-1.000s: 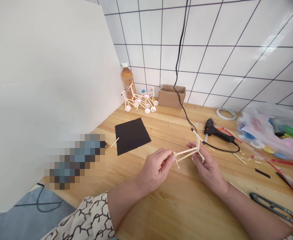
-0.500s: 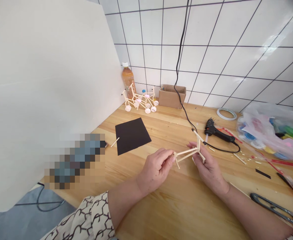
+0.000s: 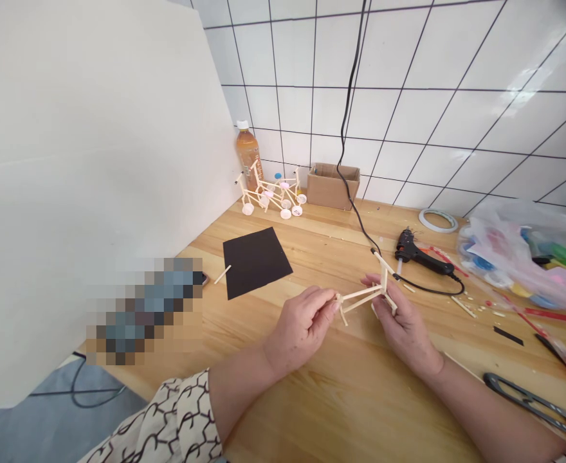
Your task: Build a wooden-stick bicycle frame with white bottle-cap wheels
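Note:
A small bicycle-like frame [image 3: 384,278] of pale wooden sticks hangs above the table between my two hands. Its left end is pinched between the thumb and fingers of my left hand [image 3: 302,328]. Around its right end, my right hand [image 3: 407,331] curls with thumb and fingers, and the upright with a dark-tipped crossbar rises from there. Parts of both ends are hidden by my fingers. Beyond the frame lies a black glue gun [image 3: 420,257]. Finished-looking stick bicycles [image 3: 285,193] with white round wheels and pink seats stand at the back.
Black card [image 3: 258,263] lies left of centre, a loose stick [image 3: 222,274] at its edge. A bottle [image 3: 248,151], cardboard box [image 3: 332,188] and tape roll [image 3: 438,220] stand along the wall. Right: a plastic bag [image 3: 519,225], stick scraps, grey scissors [image 3: 529,402]. The glue gun's cable crosses the table.

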### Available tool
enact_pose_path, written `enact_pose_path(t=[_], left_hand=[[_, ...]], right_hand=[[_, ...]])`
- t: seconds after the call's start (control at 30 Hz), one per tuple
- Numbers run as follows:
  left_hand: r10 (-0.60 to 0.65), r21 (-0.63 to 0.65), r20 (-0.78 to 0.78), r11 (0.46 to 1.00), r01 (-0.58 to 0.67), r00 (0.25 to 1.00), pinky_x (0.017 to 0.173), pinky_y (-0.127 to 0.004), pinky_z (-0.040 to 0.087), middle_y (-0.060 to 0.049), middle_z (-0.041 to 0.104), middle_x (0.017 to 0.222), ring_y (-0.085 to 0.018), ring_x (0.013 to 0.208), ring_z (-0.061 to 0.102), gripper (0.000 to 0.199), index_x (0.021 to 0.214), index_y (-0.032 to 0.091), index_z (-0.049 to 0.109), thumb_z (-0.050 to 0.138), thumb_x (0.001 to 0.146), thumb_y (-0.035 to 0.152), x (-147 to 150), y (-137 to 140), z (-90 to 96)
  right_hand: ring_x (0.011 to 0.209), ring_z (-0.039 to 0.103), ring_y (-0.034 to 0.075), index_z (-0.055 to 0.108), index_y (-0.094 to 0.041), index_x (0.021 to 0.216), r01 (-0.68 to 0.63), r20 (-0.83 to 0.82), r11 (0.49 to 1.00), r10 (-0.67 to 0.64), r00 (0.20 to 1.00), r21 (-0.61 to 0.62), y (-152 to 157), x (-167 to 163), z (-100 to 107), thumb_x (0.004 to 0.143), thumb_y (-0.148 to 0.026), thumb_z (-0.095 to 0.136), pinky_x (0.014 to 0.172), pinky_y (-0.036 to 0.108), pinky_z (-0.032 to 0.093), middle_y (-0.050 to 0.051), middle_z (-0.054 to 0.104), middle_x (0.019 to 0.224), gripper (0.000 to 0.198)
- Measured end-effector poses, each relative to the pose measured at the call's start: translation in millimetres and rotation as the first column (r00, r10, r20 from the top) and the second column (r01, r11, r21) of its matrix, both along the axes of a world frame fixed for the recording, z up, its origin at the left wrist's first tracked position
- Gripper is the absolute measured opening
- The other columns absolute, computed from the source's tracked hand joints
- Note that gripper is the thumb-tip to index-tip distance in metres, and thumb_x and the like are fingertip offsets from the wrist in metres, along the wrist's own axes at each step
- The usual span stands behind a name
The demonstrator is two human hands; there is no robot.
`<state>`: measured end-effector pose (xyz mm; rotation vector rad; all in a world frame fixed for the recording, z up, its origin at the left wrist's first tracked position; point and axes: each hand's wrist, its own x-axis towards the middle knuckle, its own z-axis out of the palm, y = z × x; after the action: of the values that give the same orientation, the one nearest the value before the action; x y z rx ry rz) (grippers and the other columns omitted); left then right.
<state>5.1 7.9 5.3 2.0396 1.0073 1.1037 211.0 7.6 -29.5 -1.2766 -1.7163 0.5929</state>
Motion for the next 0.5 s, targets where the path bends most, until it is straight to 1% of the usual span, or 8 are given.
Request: enact_pose_path(t=[0.17,0.3,0.5], left_hand=[[0.006,-0.003,-0.003,1.000,-0.006,1.000,0.062,-0.023,0.040,-0.001,0.051,0.072,-0.011,0.066,0.048,0.015,0.088,0.015,0.057,0.044,0.092,0.021,-0.6,0.3,-1.4],[0.010,0.006,-0.003,1.000,-0.010,1.000,0.062,-0.023,0.041,-0.002,0.053,0.073,-0.011,0.067,0.050,0.015,0.091,0.015,0.058,0.044,0.092,0.022,-0.7,0.3,-1.7],[0.020,-0.016,-0.009,1.000,-0.020,1.000,0.062,-0.023,0.041,-0.002,0.054,0.073,-0.011,0.067,0.050,0.016,0.088,0.014,0.058,0.044,0.092,0.022,-0.7,-0.1,-0.4]], right_hand=[[0.108,0.057,0.023,0.051,-0.025,0.121,0.001,0.003,1.000,-0.001,1.000,-0.013,0.0,-0.1,0.3,0.092,-0.029,0.043,0.093,0.045,0.046,0.010,0.060,0.119,0.031],[0.109,0.057,0.022,0.052,-0.025,0.120,0.006,0.000,1.000,-0.006,1.000,-0.001,-0.2,-0.7,1.8,0.092,-0.030,0.042,0.095,0.045,0.045,0.009,0.061,0.119,0.031],[0.111,0.056,0.023,0.052,-0.025,0.121,0.002,-0.003,1.000,-0.002,1.000,-0.012,-0.3,-0.4,2.2,0.092,-0.030,0.042,0.096,0.046,0.044,0.009,0.060,0.120,0.031]])
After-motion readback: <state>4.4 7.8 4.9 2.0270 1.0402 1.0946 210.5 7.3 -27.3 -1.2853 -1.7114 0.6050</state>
